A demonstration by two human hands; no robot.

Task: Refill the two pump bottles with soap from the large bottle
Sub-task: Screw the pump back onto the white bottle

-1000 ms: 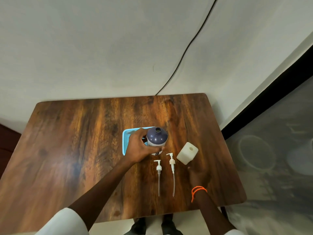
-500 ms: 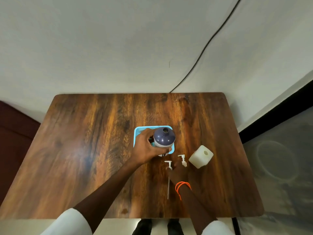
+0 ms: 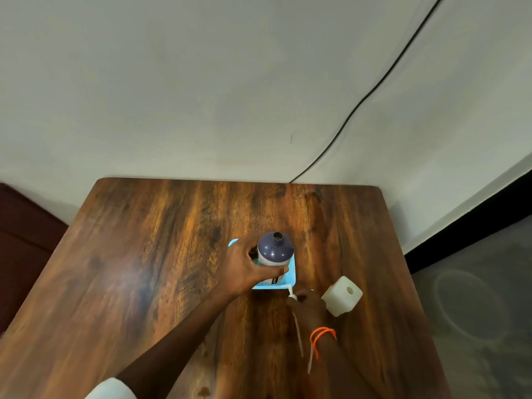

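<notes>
Right hand has reached the pump heads, fingers closing; left hand grips the bottle.

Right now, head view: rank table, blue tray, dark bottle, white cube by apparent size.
1. table
2. blue tray, though largely hidden
3. dark bottle and white cube: near alike, and the bottle's top sits nearer the camera, so unranked

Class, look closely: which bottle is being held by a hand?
The dark blue bottle on the light blue tray; the left hand grips it. The white bottle stands untouched.
</notes>
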